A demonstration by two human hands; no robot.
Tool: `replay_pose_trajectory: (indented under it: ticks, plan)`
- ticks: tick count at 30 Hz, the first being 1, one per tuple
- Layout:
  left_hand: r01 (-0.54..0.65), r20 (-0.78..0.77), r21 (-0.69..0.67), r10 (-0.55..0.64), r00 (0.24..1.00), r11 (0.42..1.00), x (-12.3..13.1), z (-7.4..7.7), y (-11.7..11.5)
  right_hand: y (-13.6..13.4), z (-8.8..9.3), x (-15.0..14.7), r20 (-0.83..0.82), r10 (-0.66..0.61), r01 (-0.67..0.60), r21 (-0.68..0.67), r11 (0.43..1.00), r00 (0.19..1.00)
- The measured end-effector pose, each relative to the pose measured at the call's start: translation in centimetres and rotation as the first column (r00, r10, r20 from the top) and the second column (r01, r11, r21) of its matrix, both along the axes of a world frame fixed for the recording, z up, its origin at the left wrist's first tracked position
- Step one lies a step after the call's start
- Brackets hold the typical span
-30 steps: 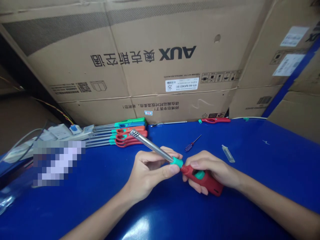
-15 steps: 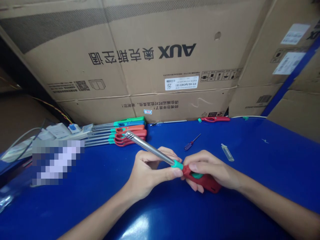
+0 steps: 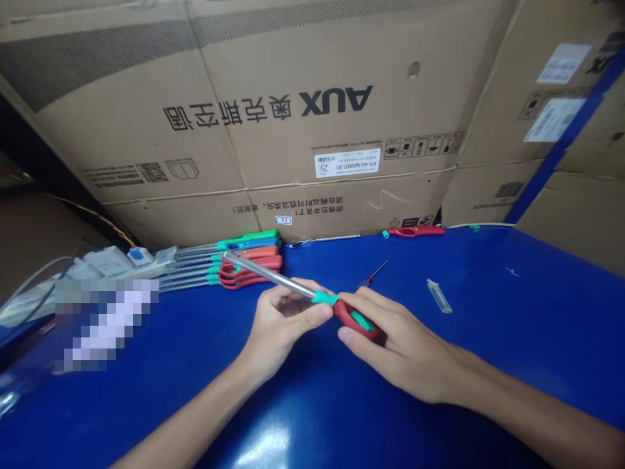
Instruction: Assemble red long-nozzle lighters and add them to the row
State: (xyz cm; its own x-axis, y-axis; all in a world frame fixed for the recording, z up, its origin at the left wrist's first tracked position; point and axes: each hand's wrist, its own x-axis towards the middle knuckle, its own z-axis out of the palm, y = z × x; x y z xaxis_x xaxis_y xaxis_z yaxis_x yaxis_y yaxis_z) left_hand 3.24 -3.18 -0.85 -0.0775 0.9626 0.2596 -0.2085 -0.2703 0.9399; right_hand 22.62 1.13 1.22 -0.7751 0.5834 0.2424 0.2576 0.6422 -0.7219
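Observation:
Between my hands is a long-necked gas lighter (image 3: 347, 315), red in the handle with a green trigger, a green collar and a metal tube. The tube points up and to the left. My left hand (image 3: 283, 322) is closed on the green collar, thumb on the near side. Around the red handle, my right hand (image 3: 403, 342) is closed with its palm over the rear end, which it hides. Just behind the right hand lies a small screwdriver (image 3: 374, 274), its handle partly covered. A clear plastic fuel tank (image 3: 439, 296) rests farther right on the blue table.
Several lighters (image 3: 251, 260) with green, blue, orange and red handles lie stacked at the left, near a power strip (image 3: 146, 264). A thin metal tube (image 3: 336, 238) and a red lighter handle (image 3: 417, 231) lie along the cardboard (image 3: 273, 150) behind. The blue table (image 3: 312, 417) is glossy.
My right hand has shifted its grip from the trigger side to over the back of the handle. The lighter has turned and moved slightly left, its tube now lying flatter.

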Motion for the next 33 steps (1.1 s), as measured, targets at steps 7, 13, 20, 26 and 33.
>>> replay_pose_trajectory:
  ticks: [7, 13, 20, 26, 33]
  plan:
    - [-0.074, -0.046, -0.071, 0.071, 0.996, 0.995, -0.1, -0.2, 0.3, 0.0, -1.0, -0.3, -0.061, 0.021, -0.017, 0.073, 0.997, 0.998]
    - [-0.044, -0.054, -0.092, 0.039, 0.998, 0.995, -0.2, -0.1, 0.2, -0.3, -1.4, -0.5, -0.107, 0.023, -0.015, 0.072, 0.997, 0.994]
    - [0.013, -0.072, -0.05, -0.016, 0.997, 0.999, -0.3, -0.3, 0.2, -0.3, -1.3, -0.6, -0.166, 0.048, -0.038, 0.068, 0.997, 0.985]
    - [0.033, -0.128, 0.002, -0.033, 0.991, 0.999, -0.3, -0.1, 0.2, -0.2, -1.2, -0.7, -0.208, 0.092, -0.082, 0.055, 0.995, 0.974]
    - [0.069, -0.166, 0.007, -0.067, 0.984, 0.998, 0.0, -0.1, 0.0, 0.2, -1.3, -0.6, -0.219, 0.105, -0.118, -0.043, 0.992, 0.97]
